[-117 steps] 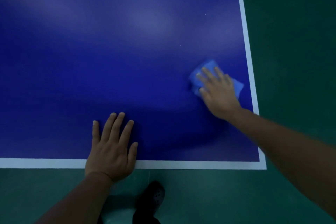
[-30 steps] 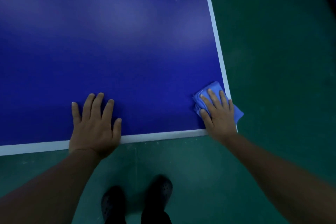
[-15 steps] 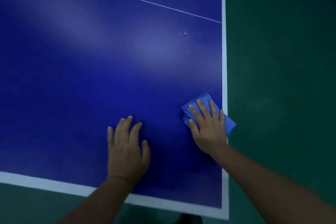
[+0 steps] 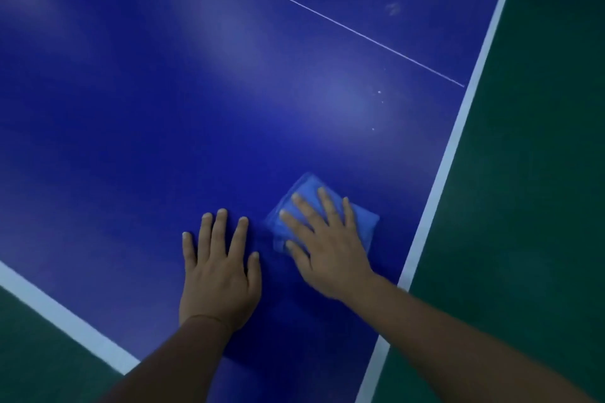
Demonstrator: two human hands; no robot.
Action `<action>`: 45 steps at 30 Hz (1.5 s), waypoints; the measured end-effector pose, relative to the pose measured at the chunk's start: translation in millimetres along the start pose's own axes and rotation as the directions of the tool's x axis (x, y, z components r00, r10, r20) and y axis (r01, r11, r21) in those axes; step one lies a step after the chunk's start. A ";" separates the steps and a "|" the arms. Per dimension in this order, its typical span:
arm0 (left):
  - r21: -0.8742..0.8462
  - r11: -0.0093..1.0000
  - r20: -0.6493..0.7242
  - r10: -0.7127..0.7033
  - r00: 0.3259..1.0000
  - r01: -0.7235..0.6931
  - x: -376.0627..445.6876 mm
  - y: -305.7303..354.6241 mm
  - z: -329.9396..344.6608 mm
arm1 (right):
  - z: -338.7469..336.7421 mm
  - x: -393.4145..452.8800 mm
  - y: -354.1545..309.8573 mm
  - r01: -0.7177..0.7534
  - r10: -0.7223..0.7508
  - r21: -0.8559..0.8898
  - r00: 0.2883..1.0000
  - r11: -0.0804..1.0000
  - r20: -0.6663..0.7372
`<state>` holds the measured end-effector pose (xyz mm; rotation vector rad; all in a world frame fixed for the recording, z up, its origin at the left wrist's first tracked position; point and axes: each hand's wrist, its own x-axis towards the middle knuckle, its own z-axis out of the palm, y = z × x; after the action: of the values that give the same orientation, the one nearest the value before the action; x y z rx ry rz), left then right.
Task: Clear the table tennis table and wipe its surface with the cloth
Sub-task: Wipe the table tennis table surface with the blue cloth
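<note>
**Q:** What am I looking down on?

**A:** From the head view I see the near corner of a dark blue table (image 4: 229,91) with white border lines, and green floor (image 4: 540,206) beyond its edges. My right hand (image 4: 327,249) lies flat, fingers straight and spread, pressing a folded blue cloth (image 4: 307,188) onto the surface. The cloth sits a little inside the right-hand white border, near the corner. My left hand (image 4: 219,271) is relaxed and flat on the bare table just beside the cloth, gripping nothing; I judge it is bracing me.

**Q:** Is anything left to clear?

**A:** No objects show on the visible part. A thin white line (image 4: 327,18) crosses the far surface. Beyond the cloth lie a few small white specks (image 4: 379,92), and a pale smudge (image 4: 394,8) farther off past the line.

**Q:** How should the wiping go?

**A:** I would keep the palm flat so the cloth stays folded and presses evenly, then push forward in overlapping strokes toward the specks and smudge, running right out to the border. I would lean lightly, as the cloth could slide off the edge.
</note>
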<state>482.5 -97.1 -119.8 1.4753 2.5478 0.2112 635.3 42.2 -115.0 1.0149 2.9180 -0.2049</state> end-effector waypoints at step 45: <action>-0.189 0.843 -0.150 -0.531 0.834 0.503 51.4 99.1 0.5 | -29.3 82.8 148.7 -0.103 0.103 0.006 0.994 0.995 -0.047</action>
<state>541.0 -3.4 -103.5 0.6922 2.9043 0.4621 662.7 212.6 -109.5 1.1835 2.8972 -0.1853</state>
